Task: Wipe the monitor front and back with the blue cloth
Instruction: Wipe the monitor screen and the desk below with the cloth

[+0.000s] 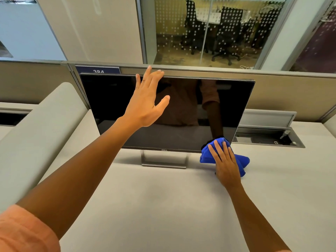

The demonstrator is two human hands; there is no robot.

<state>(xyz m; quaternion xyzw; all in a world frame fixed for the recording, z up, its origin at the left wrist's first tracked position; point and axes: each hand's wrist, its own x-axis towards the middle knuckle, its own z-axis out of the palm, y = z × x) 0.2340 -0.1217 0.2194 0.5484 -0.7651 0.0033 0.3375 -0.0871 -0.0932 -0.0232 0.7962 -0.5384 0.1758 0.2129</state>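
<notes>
A black monitor (112, 99) with a dark, switched-off screen stands on a silver stand (163, 160) on the desk. My left hand (147, 100) is raised in front of the screen's upper middle, fingers straight and spread, fingertips at the top edge. Whether it touches the screen I cannot tell. The blue cloth (207, 155) is bunched at the monitor's lower right corner. My right hand (225, 162) lies flat on the cloth with straight fingers, pressing it against the screen's bottom corner.
The pale desk (163, 206) stretches toward me. A padded divider (41, 135) runs along the left. An open cable hatch (269, 137) sits in the desk behind the monitor's right side. A low partition (291, 91) with a number plate (98, 70) stands behind.
</notes>
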